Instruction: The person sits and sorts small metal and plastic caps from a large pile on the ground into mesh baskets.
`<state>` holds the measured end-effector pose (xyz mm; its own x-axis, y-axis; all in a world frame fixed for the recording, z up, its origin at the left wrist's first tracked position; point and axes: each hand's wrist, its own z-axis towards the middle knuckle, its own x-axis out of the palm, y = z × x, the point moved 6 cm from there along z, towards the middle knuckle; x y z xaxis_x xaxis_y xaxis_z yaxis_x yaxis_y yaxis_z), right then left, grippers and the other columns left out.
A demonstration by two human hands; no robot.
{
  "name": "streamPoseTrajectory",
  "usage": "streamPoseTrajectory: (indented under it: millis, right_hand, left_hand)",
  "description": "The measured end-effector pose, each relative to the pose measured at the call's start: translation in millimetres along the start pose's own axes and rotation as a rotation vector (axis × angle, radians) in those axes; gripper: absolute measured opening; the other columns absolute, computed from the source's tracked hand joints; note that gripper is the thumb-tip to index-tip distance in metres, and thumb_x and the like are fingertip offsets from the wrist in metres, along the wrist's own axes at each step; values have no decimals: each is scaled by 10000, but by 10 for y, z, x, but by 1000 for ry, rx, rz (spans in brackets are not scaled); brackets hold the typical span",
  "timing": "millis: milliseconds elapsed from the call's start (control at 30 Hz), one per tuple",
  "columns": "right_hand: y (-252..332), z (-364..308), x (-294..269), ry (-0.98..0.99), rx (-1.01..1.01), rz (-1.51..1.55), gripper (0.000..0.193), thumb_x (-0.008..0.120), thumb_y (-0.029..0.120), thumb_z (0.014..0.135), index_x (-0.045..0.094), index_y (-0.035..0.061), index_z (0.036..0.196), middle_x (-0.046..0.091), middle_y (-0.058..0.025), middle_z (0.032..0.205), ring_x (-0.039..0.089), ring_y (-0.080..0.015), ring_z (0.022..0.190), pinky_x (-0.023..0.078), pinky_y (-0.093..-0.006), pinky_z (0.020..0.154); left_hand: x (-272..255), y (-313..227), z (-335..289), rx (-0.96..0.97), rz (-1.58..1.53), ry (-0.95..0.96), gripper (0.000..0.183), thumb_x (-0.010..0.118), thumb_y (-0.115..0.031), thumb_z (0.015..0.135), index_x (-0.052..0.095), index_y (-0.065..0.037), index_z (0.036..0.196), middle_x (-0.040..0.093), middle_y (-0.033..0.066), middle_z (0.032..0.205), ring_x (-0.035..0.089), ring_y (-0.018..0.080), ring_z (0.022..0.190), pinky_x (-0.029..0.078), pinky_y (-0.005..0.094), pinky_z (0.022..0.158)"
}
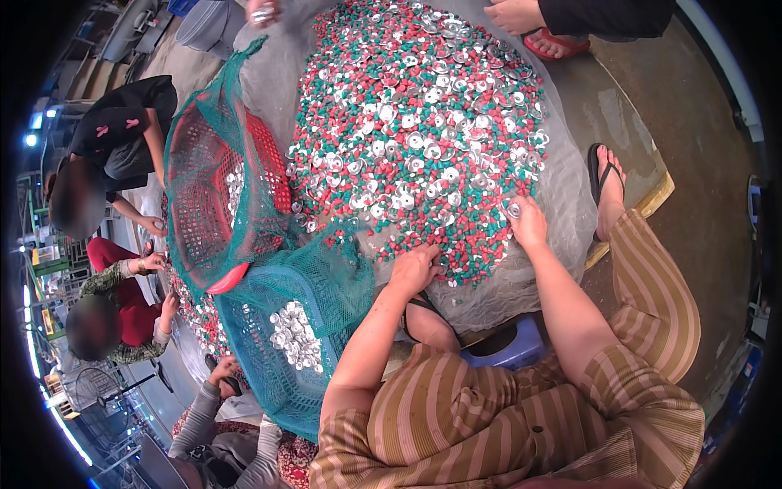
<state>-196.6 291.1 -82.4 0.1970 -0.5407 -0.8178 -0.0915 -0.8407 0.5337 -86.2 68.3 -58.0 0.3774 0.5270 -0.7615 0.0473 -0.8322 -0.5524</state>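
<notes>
A wide heap of small red and green pieces [464,244], mixed with round silvery metal discs [432,151], spreads out before me. At its near right edge, my right hand [529,226] pinches a silvery metal disc [513,211] between thumb and fingers. Lower down and to the left, my left hand [415,270] is closed over the near edge of the heap, its fingertips curled in among the pieces. What those fingers hold, if anything, is hidden. Left of my left arm stands a blue mesh basket [252,359] with many discs [295,336] gathered in it.
Green netting [216,155] drapes over a red basket [273,155] on the left. The heap lies on a pale sheet [570,179]. Several people work along the left, and a co-worker's foot [554,45] is at the far right. A blue stool [513,344] is below me.
</notes>
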Motion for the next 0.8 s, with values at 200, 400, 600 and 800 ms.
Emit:
streamPoseTrajectory:
  millis: [200,400,600,800]
  right_hand:
    - [-226,175,83,136,346,889,154,612,180,768,565,36,797,580,-41,711,522,-119,538,399,-251,440]
    - [-26,107,42,384,557,1679,102,547,165,743,493,121,818,582,-78,784,537,-153,597,359,-208,375]
    - [-245,176,149,510,383,1440,117,533,208,768,503,115,831,605,-105,801,607,-231,794,383,-240,414]
    - [-186,214,129,328,115,71,263,565,315,796,511,168,1008,625,-107,874,584,-291,874,441,-413,740]
  left_hand:
    - [-143,226,318,-139,-407,-72,197,613,-77,625,579,-89,818,592,110,815,583,282,763,465,366,648]
    - [-168,12,627,-48,-77,-54,397,668,-96,654,592,-152,1039,568,146,943,572,310,834,464,386,742]
    - [-149,-99,682,40,1,-81,380,686,-152,656,596,-121,1024,578,157,922,580,307,834,472,386,736]
    - [-422,176,463,-127,-228,-281,266,636,-179,689,633,-82,936,623,156,684,622,237,621,488,313,607]
